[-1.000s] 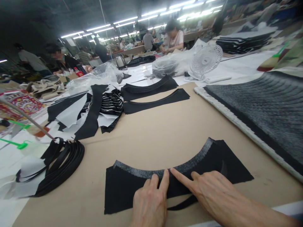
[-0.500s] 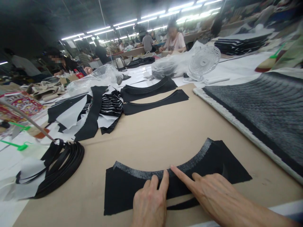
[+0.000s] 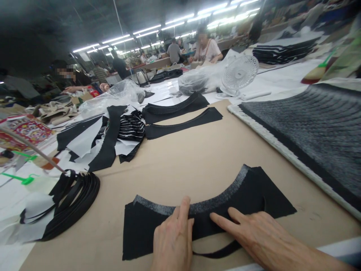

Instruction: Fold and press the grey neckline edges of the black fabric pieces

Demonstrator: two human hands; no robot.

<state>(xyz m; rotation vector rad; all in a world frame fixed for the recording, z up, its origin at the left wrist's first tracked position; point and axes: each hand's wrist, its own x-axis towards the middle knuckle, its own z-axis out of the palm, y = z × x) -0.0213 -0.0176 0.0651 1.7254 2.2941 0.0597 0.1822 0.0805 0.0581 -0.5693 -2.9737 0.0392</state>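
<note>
Black panel (image 3: 141, 233) lies flat on the bench (image 3: 175, 162), 6 o'clock in view, curved edge toward 12, grey band (image 3: 234, 188) along that curve. Left hand (image 3: 173, 237) on it: fingers straight and close together, no pinch seen, longest fingertip over the band and past the edge. Right hand (image 3: 259, 233) at 4 o'clock of it: index fingertip on the panel just below the band, thumb–index grip narrow, gap empty. Black strip (image 3: 220, 253) runs under that hand; can't tell if hidden fingers hold it. Step looks like pressing or lining up the curve's middle. Next move probably calls for light, flat fingertips following the curve without shifting the panel.
</note>
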